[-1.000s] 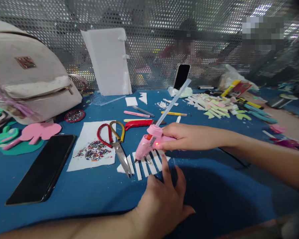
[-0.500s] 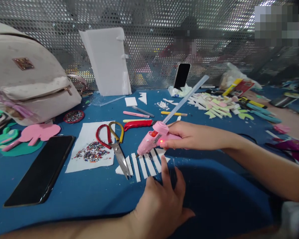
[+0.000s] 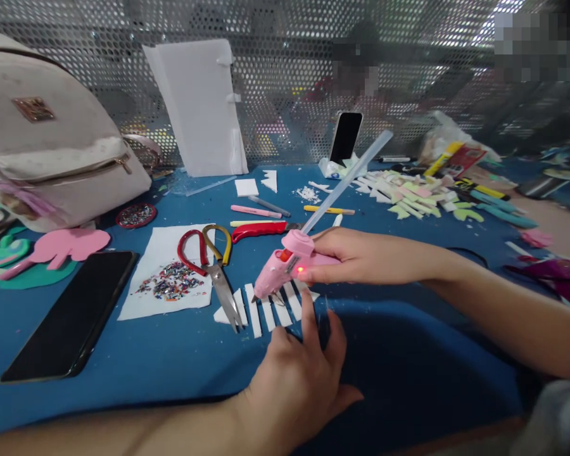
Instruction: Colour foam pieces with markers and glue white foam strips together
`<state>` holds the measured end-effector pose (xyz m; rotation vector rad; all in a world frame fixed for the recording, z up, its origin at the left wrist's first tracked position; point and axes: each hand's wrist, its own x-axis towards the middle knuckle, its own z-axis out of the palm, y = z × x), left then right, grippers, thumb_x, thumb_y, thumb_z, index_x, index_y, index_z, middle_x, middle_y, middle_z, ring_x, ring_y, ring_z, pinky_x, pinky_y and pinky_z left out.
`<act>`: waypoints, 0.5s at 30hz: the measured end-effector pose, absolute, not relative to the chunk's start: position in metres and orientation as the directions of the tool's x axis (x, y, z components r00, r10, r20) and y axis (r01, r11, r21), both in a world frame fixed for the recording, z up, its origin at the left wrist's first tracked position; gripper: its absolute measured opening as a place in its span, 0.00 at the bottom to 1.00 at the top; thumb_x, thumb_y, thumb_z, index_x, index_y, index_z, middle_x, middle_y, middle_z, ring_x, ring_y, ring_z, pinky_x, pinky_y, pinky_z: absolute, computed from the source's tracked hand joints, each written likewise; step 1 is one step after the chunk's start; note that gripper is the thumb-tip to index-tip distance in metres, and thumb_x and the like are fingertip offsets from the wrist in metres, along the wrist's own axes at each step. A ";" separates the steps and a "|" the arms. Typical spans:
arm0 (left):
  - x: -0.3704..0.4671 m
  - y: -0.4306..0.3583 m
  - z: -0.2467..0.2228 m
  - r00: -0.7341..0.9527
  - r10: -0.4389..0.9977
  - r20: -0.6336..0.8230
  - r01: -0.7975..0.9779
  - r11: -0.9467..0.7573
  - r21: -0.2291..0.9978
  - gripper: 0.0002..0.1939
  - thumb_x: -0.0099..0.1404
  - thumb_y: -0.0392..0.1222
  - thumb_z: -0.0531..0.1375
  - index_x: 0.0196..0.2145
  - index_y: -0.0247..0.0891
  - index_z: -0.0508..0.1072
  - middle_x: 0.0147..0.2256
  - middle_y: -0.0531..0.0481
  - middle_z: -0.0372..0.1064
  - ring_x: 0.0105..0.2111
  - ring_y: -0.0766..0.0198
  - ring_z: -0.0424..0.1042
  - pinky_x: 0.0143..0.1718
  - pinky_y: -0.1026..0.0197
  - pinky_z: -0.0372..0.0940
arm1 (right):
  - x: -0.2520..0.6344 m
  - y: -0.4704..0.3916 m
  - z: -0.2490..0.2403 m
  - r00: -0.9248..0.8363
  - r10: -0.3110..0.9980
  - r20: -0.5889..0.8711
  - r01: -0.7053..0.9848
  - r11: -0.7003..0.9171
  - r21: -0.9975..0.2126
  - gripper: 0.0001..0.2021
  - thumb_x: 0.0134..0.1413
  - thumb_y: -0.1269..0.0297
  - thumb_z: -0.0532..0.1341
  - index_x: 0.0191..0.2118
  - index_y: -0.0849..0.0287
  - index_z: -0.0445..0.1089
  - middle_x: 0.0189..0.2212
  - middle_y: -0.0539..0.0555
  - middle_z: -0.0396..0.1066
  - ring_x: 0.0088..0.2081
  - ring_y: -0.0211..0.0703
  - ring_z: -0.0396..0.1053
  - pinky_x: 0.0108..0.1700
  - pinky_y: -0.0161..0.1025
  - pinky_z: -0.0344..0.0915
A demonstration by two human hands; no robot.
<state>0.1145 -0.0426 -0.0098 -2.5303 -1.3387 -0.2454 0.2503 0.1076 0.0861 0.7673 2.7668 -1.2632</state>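
My right hand (image 3: pixel 335 256) is wrapped round a pink glue gun (image 3: pixel 274 272) with a lit red light. A long clear glue stick (image 3: pixel 349 180) juts up from its back. The dark nozzle points down at the white strips (image 3: pixel 253 310), which lie side by side on the blue table. Below them my left hand (image 3: pixel 304 373) rests with its fingers apart, fingertips by the right-hand strips; nothing shows in it. Scissors (image 3: pixel 222 285) with one red and one yellow handle lie open, their tips over the leftmost strips.
A white sheet (image 3: pixel 142 285) bears shiny bits. Also around are a black phone (image 3: pixel 71 316), a red-handled cutter (image 3: pixel 259 231), pens, a backpack (image 3: pixel 61 139), a propped phone (image 3: pixel 346 136) and a pile of pale foam pieces (image 3: pixel 408 193) at the back right.
The whole view has shifted slightly, so things appear a little higher and further left. Both hands and the glue gun keep nearly the same places over the strips.
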 end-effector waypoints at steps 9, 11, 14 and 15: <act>0.115 -0.044 -0.009 0.560 0.787 0.257 0.828 -0.537 -0.162 0.43 0.63 0.71 0.59 0.60 0.30 0.71 0.58 0.11 0.59 0.30 0.44 0.80 0.23 0.55 0.70 | 0.247 0.106 0.079 -0.871 0.448 -0.202 0.457 0.590 -0.665 0.21 0.67 0.48 0.56 0.38 0.64 0.72 0.30 0.50 0.65 0.31 0.37 0.59 0.33 0.35 0.55; 0.115 -0.043 -0.009 0.555 0.792 0.256 0.832 -0.532 -0.158 0.43 0.62 0.71 0.60 0.60 0.31 0.72 0.58 0.11 0.59 0.29 0.45 0.80 0.24 0.55 0.71 | 0.248 0.108 0.079 -0.869 0.455 -0.196 0.456 0.581 -0.674 0.20 0.67 0.48 0.56 0.37 0.63 0.72 0.31 0.49 0.64 0.31 0.37 0.59 0.32 0.35 0.54; 0.115 -0.044 -0.009 0.552 0.791 0.266 0.834 -0.529 -0.158 0.44 0.61 0.71 0.61 0.59 0.31 0.72 0.58 0.11 0.60 0.31 0.44 0.80 0.25 0.55 0.71 | 0.251 0.111 0.079 -0.864 0.461 -0.200 0.465 0.581 -0.669 0.21 0.66 0.47 0.56 0.36 0.63 0.71 0.29 0.49 0.63 0.29 0.36 0.58 0.30 0.34 0.53; 0.116 -0.044 -0.010 0.555 0.786 0.274 0.832 -0.530 -0.164 0.44 0.61 0.71 0.61 0.59 0.30 0.72 0.58 0.11 0.61 0.31 0.44 0.80 0.25 0.54 0.71 | 0.252 0.112 0.080 -0.862 0.463 -0.207 0.471 0.580 -0.664 0.22 0.66 0.46 0.56 0.35 0.63 0.71 0.29 0.49 0.63 0.29 0.35 0.58 0.30 0.34 0.53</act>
